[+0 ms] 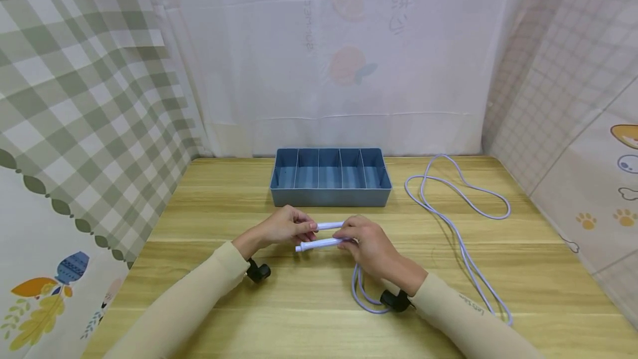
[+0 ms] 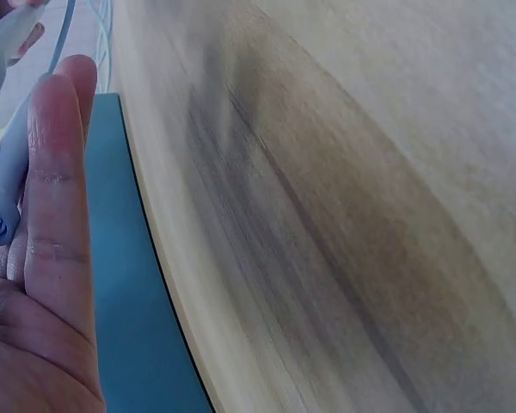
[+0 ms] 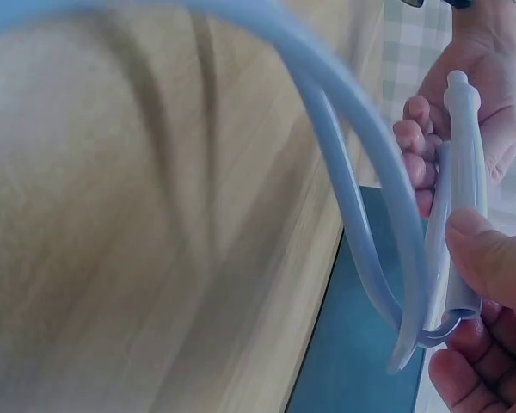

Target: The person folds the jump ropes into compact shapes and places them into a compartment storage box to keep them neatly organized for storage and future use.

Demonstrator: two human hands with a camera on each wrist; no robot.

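Note:
Two pale lavender skipping rope handles [image 1: 319, 244] lie side by side between my hands, in front of the grey-blue box. Pinched in my left hand [image 1: 285, 227] is the end of the farther handle [image 1: 329, 226]. My right hand [image 1: 369, 244] grips the nearer handle [image 3: 466, 159] between thumb and fingers, its knobbed end pointing left. The right fingers also overlap the farther handle's right end. Lavender cord [image 3: 348, 185] loops down below the right hand, and its long part [image 1: 461, 242] trails over the table at the right.
A grey-blue box [image 1: 331, 198] with several compartments stands behind the hands on the wooden table [image 1: 214, 292]. A checked cloth [image 1: 99, 71] hangs at the left, and a pale printed curtain [image 1: 249, 71] closes the back. Small black cameras [image 1: 258, 271] sit on both wrists.

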